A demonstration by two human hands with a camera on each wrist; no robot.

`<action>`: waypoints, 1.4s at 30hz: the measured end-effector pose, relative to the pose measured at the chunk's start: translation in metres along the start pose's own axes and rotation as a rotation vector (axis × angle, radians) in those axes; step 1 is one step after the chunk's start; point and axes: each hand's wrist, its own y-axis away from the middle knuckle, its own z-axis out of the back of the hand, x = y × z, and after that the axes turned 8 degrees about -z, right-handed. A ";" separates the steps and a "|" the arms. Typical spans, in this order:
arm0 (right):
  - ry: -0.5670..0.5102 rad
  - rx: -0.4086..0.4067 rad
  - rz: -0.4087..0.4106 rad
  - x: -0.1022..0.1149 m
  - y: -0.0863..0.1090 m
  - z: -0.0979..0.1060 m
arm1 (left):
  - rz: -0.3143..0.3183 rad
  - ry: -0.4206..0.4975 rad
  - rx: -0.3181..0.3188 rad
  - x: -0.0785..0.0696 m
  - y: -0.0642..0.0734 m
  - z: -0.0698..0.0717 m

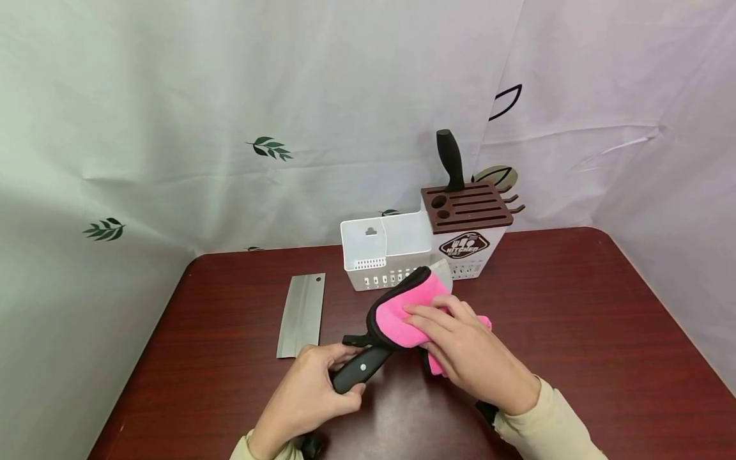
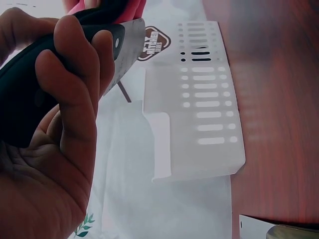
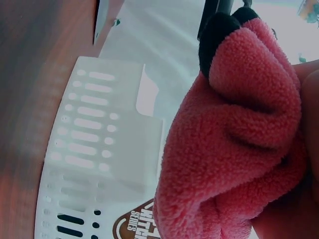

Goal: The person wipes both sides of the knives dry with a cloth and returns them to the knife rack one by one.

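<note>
In the head view my left hand (image 1: 313, 386) grips the black handle of a knife (image 1: 363, 368), which points up and to the right. My right hand (image 1: 468, 348) holds a pink cloth (image 1: 402, 313) with black edging, folded over the blade. Only the pale blade end shows past the cloth. The left wrist view shows my fingers curled round the handle and part of the bare blade (image 2: 130, 47). Fluffy folds of the cloth (image 3: 229, 129) fill much of the right wrist view, hiding the blade there.
Behind my hands stands a white holder (image 1: 391, 262) with a brown slotted top (image 1: 474, 207) and side hooks. A black-handled knife (image 1: 450, 160) stands in one slot. A cleaver blade (image 1: 301, 313) lies on the dark red table (image 1: 218, 345), left of my hands. A white curtain (image 1: 201, 115) hangs behind.
</note>
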 end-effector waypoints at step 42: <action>0.110 -0.169 -0.201 -0.029 0.001 0.010 | -0.055 0.038 0.027 -0.004 0.003 0.000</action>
